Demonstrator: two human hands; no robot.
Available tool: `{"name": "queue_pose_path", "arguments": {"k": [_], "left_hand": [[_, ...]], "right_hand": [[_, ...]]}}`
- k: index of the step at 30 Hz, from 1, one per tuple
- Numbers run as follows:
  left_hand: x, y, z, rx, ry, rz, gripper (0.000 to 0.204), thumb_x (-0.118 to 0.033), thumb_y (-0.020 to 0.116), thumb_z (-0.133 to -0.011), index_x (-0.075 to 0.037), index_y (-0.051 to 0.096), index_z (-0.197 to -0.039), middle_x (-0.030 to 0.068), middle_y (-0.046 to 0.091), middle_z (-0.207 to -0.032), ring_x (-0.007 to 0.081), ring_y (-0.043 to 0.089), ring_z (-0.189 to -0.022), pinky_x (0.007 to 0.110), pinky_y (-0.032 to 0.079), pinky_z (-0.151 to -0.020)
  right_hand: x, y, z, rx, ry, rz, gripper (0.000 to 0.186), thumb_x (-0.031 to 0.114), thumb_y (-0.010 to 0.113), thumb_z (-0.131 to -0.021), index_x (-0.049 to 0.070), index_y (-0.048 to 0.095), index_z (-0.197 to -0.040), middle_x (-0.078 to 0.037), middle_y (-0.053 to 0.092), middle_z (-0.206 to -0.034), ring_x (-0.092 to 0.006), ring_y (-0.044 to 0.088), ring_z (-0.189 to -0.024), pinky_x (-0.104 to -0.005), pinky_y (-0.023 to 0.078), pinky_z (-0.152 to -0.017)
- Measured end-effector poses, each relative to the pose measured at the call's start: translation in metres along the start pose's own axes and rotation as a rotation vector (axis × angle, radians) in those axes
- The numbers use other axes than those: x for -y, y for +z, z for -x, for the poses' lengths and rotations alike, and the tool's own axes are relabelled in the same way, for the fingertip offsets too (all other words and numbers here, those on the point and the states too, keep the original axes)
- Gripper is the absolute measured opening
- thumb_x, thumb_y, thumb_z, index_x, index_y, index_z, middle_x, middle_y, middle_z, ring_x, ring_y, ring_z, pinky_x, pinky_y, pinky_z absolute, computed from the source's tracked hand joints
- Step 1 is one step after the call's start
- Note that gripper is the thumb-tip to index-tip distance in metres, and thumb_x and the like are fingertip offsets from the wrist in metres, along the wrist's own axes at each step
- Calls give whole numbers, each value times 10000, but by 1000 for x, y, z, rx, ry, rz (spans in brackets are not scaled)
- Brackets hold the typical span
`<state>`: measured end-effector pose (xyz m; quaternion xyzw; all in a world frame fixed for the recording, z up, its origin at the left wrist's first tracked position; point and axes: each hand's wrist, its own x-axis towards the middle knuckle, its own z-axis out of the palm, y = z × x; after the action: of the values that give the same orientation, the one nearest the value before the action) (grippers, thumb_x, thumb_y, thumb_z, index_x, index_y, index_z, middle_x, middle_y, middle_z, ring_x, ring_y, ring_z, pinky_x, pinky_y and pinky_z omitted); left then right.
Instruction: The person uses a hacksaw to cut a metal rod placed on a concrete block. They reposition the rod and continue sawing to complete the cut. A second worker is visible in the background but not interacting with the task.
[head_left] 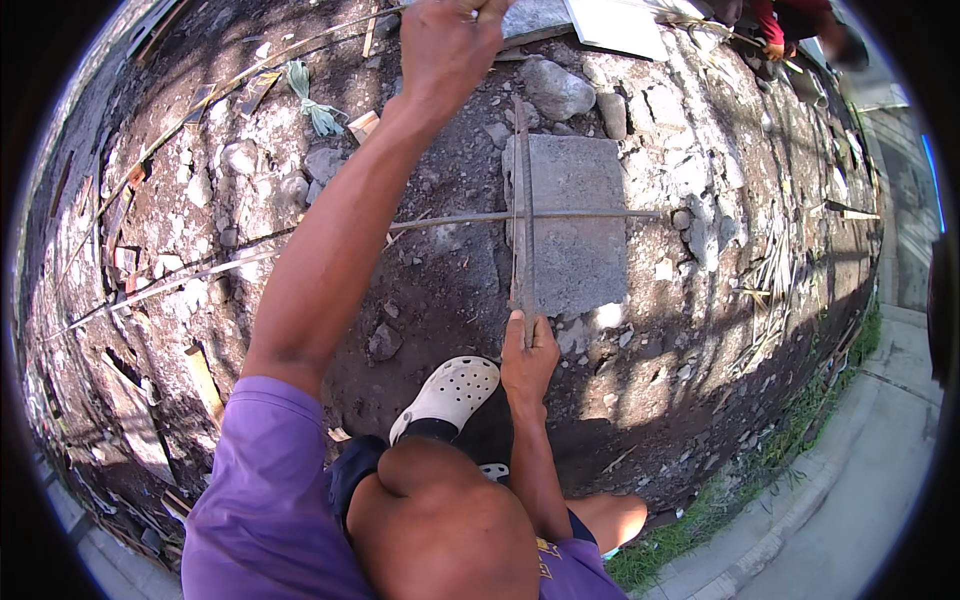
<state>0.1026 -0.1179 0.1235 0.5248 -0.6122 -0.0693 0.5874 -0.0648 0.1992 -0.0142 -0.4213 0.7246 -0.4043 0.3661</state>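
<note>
My right hand [530, 362] grips the near end of a narrow, greyish-brown wooden stick [525, 180], thumb along it. The stick points away from me and narrows at its far end. It lies over the left part of a rough grey concrete slab [585, 260] and crosses a long thin rod [590, 213] that runs sideways over the slab. At the top edge of the view my left hand [448, 45] is raised and closed. What it holds is cut off there.
Rubble covers the soil, including a large stone [555, 88] beyond the slab. A pale green tied bundle of strips [312, 100] lies at far left. Another person's red sleeve [768, 20] shows at far right. A concrete curb [800, 490] edges the ground at near right.
</note>
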Motion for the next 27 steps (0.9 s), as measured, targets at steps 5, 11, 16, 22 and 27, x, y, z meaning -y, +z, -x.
{"name": "queue_pose_path", "arguments": {"k": [5, 11, 16, 22, 27], "left_hand": [[91, -41, 5, 331, -110, -556, 393, -397, 616, -1024, -95, 779, -1216, 182, 726, -1222, 329, 710, -1110, 465, 559, -913], [64, -38, 133, 876, -209, -191, 533, -417, 479, -1093, 2, 645, -1378, 279, 654, -1325, 444, 626, -1237, 482, 497, -1056], [18, -31, 183, 1149, -349, -348, 448, -439, 424, -1095, -118, 736, -1110, 229, 743, -989, 466, 702, -948, 572, 547, -832], [20, -30, 180, 1077, -264, -349, 470, -468, 401, -1096, -122, 713, -1029, 204, 736, -850, 464, 706, -830, 592, 541, -746], [23, -30, 189, 1057, -209, -374, 471, -490, 414, -1095, -115, 684, -1002, 190, 728, -817, 450, 706, -779, 575, 546, -701]], "right_hand": [[-8, -29, 22, -42, 22, -189, 398, 283, 637, -1043, 41, 476, -772, -22, 510, -598, -105, 474, -559, -340, 396, -526], [8, -55, 25, -59, 118, -256, 385, 288, 642, -1047, 53, 489, -783, -14, 536, -596, -83, 520, -543, -309, 402, -510], [7, -44, 13, 25, 122, -135, 442, 320, 670, -1043, 49, 478, -751, -3, 470, -625, -85, 427, -604, -324, 379, -543], [-2, -23, -8, 101, 4, -20, 484, 473, 639, -1052, 101, 490, -780, 44, 472, -617, -46, 456, -516, -249, 372, -465], [-4, -22, -18, 139, 38, -123, 536, 537, 580, -1065, 100, 483, -772, 36, 452, -600, -53, 452, -518, -254, 365, -459]]}}
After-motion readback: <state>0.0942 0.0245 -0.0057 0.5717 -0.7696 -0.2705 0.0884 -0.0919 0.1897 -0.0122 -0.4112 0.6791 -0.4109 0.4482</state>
